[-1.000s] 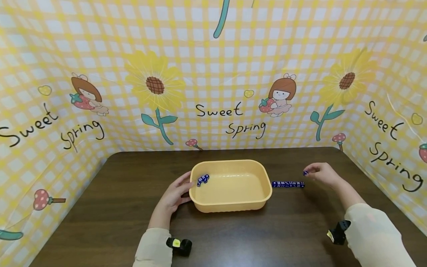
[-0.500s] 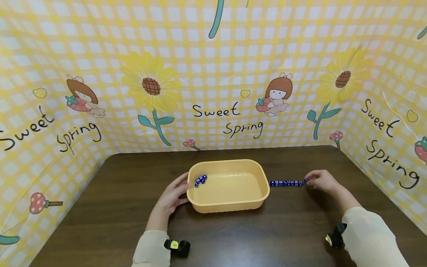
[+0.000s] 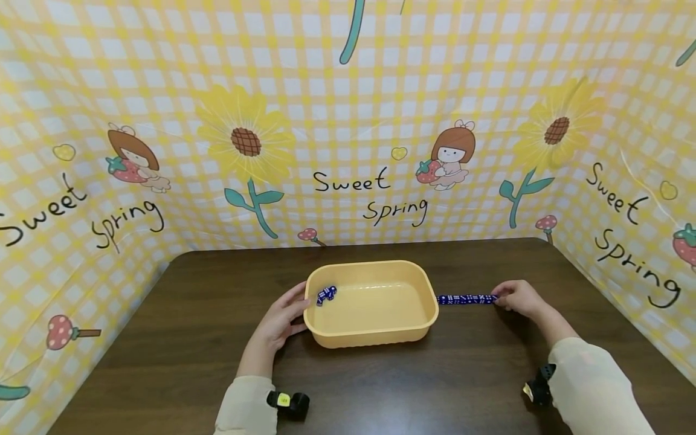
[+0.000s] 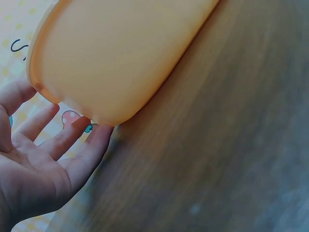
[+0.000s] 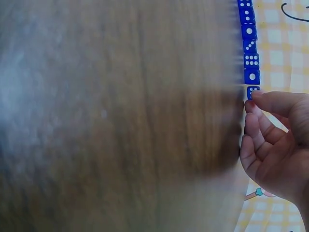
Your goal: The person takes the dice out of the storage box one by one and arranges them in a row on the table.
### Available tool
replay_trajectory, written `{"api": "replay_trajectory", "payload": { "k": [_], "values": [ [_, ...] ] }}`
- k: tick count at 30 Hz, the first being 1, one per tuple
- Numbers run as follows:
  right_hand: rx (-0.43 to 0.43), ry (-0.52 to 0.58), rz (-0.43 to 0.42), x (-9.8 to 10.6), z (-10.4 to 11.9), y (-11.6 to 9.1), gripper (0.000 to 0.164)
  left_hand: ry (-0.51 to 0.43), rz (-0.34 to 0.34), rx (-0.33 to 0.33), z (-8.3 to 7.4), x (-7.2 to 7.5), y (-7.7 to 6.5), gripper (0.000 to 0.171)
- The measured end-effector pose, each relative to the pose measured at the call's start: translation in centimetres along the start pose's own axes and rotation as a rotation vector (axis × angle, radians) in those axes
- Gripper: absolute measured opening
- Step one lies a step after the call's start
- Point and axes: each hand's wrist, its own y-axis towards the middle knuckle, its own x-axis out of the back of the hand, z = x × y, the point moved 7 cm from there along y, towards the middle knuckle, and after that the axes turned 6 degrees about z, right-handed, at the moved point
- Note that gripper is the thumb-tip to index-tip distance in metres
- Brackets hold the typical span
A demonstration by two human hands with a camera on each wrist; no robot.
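My left hand (image 3: pixel 283 317) grips the left end of a yellow plastic basin (image 3: pixel 375 333). Its thumb lies at the rim while the other fingertips meet the outer wall, as the left wrist view shows. Inside the basin's left end is a small cluster of blue dice (image 3: pixel 326 295). Running right from the basin is a straight row of blue dice (image 3: pixel 462 299) with white dots. At the row's right end my right hand (image 3: pixel 519 297) pinches a blue die (image 5: pixel 252 92) between thumb and finger. A thin gap separates that die from its neighbour in the right wrist view.
The dark brown wooden table (image 3: pixel 380 386) carries everything. A yellow checked cloth (image 3: pixel 348 121) with printed flowers and lettering hangs along its back and sides. A black wrist camera (image 3: pixel 290 405) sits on the left sleeve, another wrist camera (image 3: pixel 539 386) on the right.
My right hand has come down and left with the die, from above the row's right side to its end. The left hand keeps its hold on the basin.
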Motion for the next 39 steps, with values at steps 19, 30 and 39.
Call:
{"api": "replay_trajectory", "payload": {
  "k": [19, 30, 39],
  "values": [
    [-0.009, -0.002, 0.003, -0.1, 0.3, -0.2, 0.019, 0.002, -0.010, 0.010, 0.1, 0.2, -0.1, 0.050],
    [0.016, 0.018, 0.009, 2.3, 2.6, -0.5, 0.031, 0.009, -0.008, 0.010, 0.1, 0.1, 0.0, 0.051],
    [0.010, -0.037, 0.005, 3.7, 5.0, 0.4, 0.033, 0.004, -0.011, 0.008, 0.1, 0.1, 0.0, 0.049]
  ]
}}
